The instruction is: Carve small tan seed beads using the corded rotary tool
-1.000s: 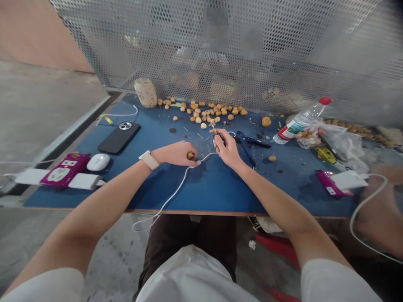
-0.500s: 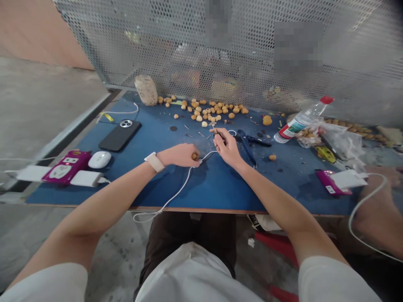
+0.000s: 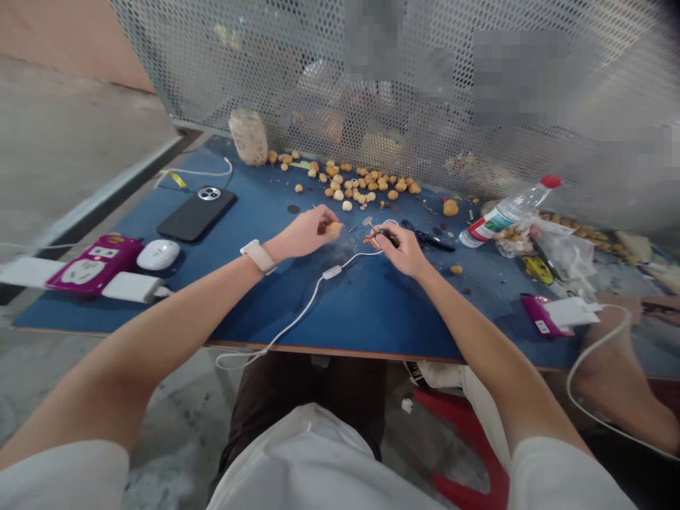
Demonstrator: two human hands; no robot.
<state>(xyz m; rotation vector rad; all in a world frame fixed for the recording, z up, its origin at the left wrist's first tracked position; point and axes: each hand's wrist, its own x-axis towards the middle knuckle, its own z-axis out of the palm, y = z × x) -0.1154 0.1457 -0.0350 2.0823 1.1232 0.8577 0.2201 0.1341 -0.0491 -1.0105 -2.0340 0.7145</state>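
Note:
My left hand, with a pale watch band on the wrist, pinches a small round tan nut over the table. Opposite it, my right hand is closed around a slim rotary tool, most of it hidden by the fingers. A small disc at the tool's tip points toward the nut, with a gap between them. From near the right hand a white cable with an inline switch runs to the table's front edge. Blue-handled pliers lie just beyond the right hand.
Many tan nuts lie along the mesh panel, beside a jar. Left are a phone, a white case and a purple power strip. A bottle leans right, near another person's arm.
My left hand has moved from the cable's switch forward, now with the nut at its fingertips. The right hand has shifted slightly right, and the tool's disc shows beside the nut.

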